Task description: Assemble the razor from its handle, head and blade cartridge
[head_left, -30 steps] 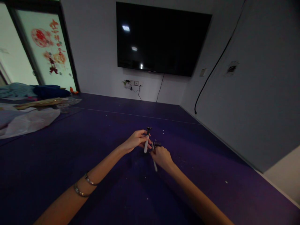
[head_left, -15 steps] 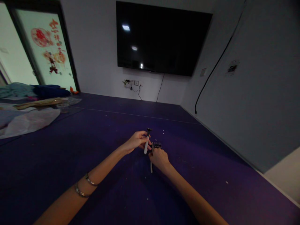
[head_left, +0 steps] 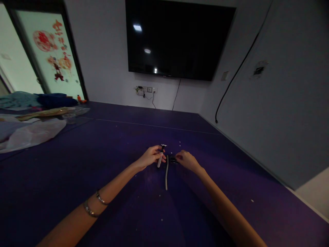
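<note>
My left hand (head_left: 150,157) is closed round a razor (head_left: 160,158) with a white handle and a dark neck, held upright with its T-shaped head on top. A thin, pale grey cord-like strip (head_left: 167,175) lies lengthwise just right of it on the purple surface. Beyond the strip's right side sits a small black object (head_left: 173,159), too dark to make out its kind. The fingertips of my right hand (head_left: 187,160) are pinched at the right end of this black object, and they partly cover it.
Small white bits (head_left: 252,200) are scattered over the purple surface (head_left: 115,199). Plastic bags (head_left: 36,133) and folded dark blue cloth (head_left: 56,100) lie at the left. A grey wall (head_left: 282,113) with a hanging black cable (head_left: 228,84) bounds the right; a television (head_left: 177,41) hangs ahead.
My right hand has left the pale strip and moved right to the black object's far end. The strip now lies uncovered. My left hand keeps the razor in nearly the same place.
</note>
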`<state>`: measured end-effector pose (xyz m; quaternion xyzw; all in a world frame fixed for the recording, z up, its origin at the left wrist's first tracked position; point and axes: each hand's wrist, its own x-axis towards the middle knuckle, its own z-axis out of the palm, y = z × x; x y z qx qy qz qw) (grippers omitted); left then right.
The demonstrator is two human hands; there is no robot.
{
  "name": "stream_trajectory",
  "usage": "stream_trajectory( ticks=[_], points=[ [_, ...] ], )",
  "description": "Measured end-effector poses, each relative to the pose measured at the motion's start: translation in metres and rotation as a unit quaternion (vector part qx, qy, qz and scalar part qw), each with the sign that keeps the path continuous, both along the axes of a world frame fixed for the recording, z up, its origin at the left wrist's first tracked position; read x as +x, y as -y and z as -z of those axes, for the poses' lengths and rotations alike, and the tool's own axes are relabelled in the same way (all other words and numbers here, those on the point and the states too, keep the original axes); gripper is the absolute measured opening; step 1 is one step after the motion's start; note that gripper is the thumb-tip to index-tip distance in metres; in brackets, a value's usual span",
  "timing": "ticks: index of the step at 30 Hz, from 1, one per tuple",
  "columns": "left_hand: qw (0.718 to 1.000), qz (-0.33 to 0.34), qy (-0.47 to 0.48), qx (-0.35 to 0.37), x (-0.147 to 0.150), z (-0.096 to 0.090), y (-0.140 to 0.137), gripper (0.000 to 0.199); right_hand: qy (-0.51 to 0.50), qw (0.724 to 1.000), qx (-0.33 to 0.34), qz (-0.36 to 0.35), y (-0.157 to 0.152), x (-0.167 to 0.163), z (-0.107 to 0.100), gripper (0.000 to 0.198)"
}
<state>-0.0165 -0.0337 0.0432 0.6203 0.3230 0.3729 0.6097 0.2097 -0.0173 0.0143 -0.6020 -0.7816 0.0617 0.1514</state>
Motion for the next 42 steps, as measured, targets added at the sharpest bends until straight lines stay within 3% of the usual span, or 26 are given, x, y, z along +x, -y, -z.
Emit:
stream_trajectory(
  ticks=[7, 14, 42],
  points=[
    [1.000, -0.005, -0.012, -0.002, 0.001, 0.005, -0.002, 0.016, -0.019, 0.999, 0.028, -0.040, -0.005, 0.004, 0.016, 0.026],
    [1.000, -0.006, -0.015, 0.003, 0.001, 0.010, -0.004, 0.018, -0.011, 0.999, 0.002, -0.040, -0.003, 0.001, 0.014, 0.026],
    [0.999, -0.008, -0.039, -0.013, 0.003, 0.009, -0.002, 0.014, -0.006, 0.998, 0.055, -0.008, 0.002, -0.008, 0.012, 0.016]
  ],
)
